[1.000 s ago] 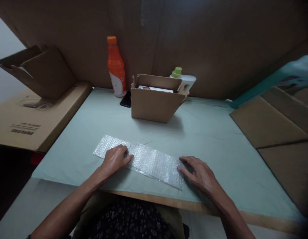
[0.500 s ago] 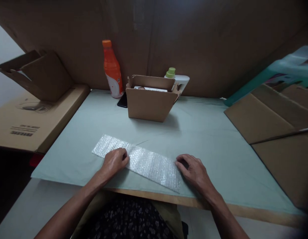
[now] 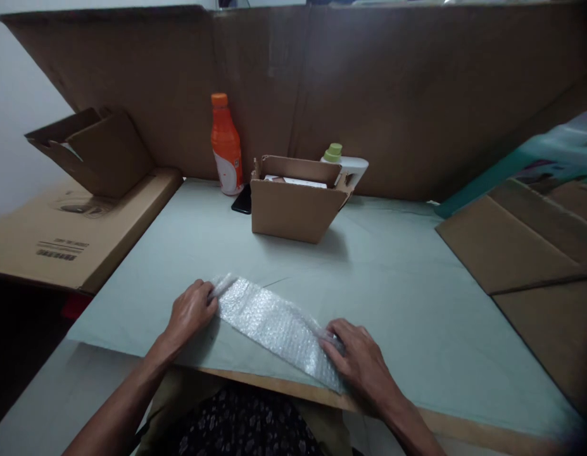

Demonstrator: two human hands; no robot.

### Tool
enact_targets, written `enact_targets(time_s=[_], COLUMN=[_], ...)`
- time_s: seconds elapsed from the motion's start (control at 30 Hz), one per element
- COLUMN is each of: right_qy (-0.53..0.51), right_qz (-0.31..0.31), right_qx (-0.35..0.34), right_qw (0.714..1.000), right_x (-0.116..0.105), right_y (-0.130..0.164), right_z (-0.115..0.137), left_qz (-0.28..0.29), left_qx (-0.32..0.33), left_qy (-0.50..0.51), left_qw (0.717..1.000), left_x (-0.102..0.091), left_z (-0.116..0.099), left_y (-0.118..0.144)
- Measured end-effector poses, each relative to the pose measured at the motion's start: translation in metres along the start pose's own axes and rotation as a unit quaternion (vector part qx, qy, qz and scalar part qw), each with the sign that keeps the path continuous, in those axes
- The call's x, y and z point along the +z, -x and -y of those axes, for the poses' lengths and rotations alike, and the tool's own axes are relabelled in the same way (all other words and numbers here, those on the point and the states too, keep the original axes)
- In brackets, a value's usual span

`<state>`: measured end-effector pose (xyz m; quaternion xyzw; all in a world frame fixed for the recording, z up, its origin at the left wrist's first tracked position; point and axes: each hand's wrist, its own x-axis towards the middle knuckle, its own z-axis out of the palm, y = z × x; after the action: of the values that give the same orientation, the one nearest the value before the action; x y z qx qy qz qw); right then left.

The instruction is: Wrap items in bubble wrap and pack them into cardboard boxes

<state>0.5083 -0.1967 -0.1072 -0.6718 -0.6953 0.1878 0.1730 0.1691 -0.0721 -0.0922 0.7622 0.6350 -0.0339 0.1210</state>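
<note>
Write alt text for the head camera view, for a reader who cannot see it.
Two bare hands grip a strip of bubble wrap on a pale green table cover, the left hand at its far-left end and the right hand at its near-right end. Behind stand an open cardboard box, an orange bottle and a white bottle with a green cap.

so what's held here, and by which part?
Bubble wrap strip: left hand pinches its left end, right hand presses its right end on the table.
</note>
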Motion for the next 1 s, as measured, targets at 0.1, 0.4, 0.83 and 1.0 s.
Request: enact_targets(time_s=[0.1, 0.4, 0.83, 1.0], right_qy=[-0.112, -0.274, -0.619, -0.628], right_qz=[0.010, 0.023, 0.135, 0.033], right_qx=[0.053, 0.099, 0.204, 0.093], right_qw=[0.992, 0.956, 0.746, 0.772], right_x=[0.007, 0.026, 0.027, 0.033], right_y=[0.019, 0.053, 0.055, 0.068], right_z=[0.009, 0.039, 0.064, 0.057], left_qz=[-0.065, -0.134, -0.081, -0.048], left_qx=[0.059, 0.214, 0.431, 0.211], left_qy=[-0.013, 0.021, 0.316, 0.455], left_qw=[0.996, 0.967, 0.842, 0.864], left_x=[-0.008, -0.030, 0.062, 0.063], left_z=[-0.017, -0.086, -0.058, -0.070], left_y=[-0.020, -0.079, 0.105, 0.094])
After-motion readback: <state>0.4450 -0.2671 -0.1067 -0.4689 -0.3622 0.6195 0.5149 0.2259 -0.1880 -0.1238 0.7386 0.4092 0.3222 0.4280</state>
